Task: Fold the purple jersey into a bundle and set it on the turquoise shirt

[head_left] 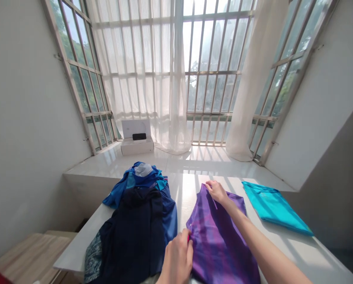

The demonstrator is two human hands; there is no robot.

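On the bench (183,197), between the dark clothes (135,232) and the folded teal shirt (275,207), lies the purple shirt (213,234). The left hand (178,252) has its grip closed on the near left edge; the right hand (216,191), grip nearly closed, pinches the far edge.

Barred windows (204,94) line 3 sides of a bay between plain white walls (22,98), and sheer white curtains (141,79) (spread wide at left, gathered at right) hang down to a glossy ledge (102,163). Sunlight throws striped shadows over the ledge and the white counter (78,252). A wood-grain surface (28,256) sits low at left.
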